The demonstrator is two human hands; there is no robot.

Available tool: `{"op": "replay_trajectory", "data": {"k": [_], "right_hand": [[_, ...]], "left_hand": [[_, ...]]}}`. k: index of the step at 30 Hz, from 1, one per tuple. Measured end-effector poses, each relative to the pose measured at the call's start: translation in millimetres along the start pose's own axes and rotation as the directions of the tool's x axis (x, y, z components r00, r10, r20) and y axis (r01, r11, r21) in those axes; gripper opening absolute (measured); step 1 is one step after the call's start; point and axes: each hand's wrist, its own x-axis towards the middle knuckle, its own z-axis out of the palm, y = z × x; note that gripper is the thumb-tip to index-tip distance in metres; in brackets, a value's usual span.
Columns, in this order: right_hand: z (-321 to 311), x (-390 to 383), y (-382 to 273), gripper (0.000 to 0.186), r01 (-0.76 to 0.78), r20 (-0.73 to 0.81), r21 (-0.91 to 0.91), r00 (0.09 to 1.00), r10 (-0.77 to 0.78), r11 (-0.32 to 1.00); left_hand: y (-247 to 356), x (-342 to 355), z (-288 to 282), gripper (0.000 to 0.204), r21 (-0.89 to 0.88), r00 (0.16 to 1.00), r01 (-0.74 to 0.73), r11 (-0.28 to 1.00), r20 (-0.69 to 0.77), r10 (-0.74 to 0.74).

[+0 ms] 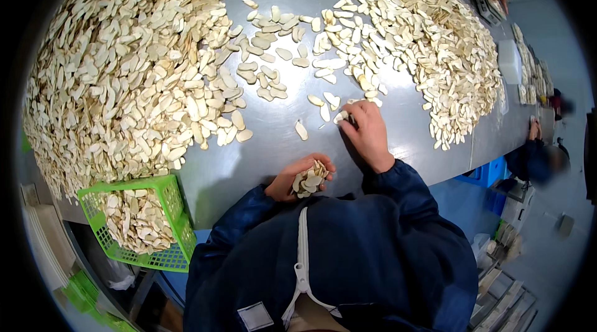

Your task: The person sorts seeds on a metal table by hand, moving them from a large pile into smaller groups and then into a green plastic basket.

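Observation:
My left hand [285, 180] is cupped close to my body and closed around a handful of pale, flat dried slices [309, 181]. They look like cut root or herb, but I cannot tell the exact kind. A little ahead and to the right, my right hand [371, 136] is at the metal table [267, 136], palm down. Its thumb and fingers pinch a single pale slice [340, 117]. Just beyond those fingertips lie a few loose slices [326, 112], and one more slice [301, 130] rests between the two hands.
A large heap of slices [137, 71] covers the table's left side; another heap [429, 52] spreads at the right. Greyer slices [267, 74] lie scattered between them. A green plastic basket [177, 220] holding slices stands at the lower left. Other people [538, 161] work along the right.

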Motion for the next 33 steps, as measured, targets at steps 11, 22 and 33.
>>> {"op": "replay_trajectory", "data": {"k": [11, 22, 33], "right_hand": [[13.2, 16.2, -9.3, 0.034, 0.280, 0.071, 0.003, 0.958, -0.279, 0.960], [3.5, 94.0, 77.6, 0.035, 0.134, -0.008, -0.633, 0.984, -0.180, 0.762], [-96.4, 161.5, 176.2, 0.044, -0.374, -0.387, -0.864, 0.922, 0.033, 0.337]], "left_hand": [[-11.6, -4.7, -16.0, 0.032, -0.159, 0.984, -0.056, 0.986, 0.157, 0.082], [-9.4, 5.8, -14.5, 0.020, -0.261, 0.996, -0.075, 0.962, 0.033, 0.087], [-2.6, 7.4, -4.5, 0.028, -0.182, 0.983, -0.093, 0.979, 0.143, 0.119]]}}
